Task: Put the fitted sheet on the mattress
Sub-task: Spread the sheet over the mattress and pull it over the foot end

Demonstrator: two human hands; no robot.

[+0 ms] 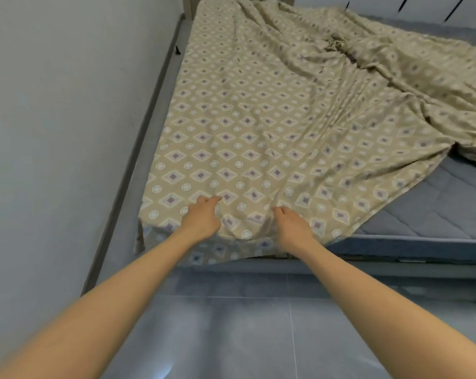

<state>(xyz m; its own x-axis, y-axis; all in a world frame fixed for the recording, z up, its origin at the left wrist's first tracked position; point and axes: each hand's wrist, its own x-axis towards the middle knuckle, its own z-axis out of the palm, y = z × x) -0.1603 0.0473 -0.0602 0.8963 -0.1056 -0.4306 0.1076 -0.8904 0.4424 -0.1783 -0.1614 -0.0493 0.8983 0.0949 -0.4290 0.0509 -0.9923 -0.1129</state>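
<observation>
A pale grey painted wall [53, 105] runs down the left; beside it lies the grey ledge of the bed frame [138, 160], along the left edge of the bed. The beige fitted sheet [258, 119], printed with purple diamonds and white rings, lies fairly flat over the left part of the bed; its near hem hangs over the near edge at the near-left corner.

The left hand [204, 218] rests on the sheet just inside the near edge, fingers bent and one finger reaching forward; I cannot tell whether it pinches the cloth or only presses on it. The right hand [293, 228] sits just beside it on the same edge, fingers curled down into a fold and grasping the sheet; creases fan out from that hand towards the far right.

Further right the sheet is rumpled in thick folds across the far-right part of the bed; the grey-blue quilted mattress [436, 203] shows bare at the near-right corner. Glossy grey floor tiles [231, 324] lie below the near edge.
</observation>
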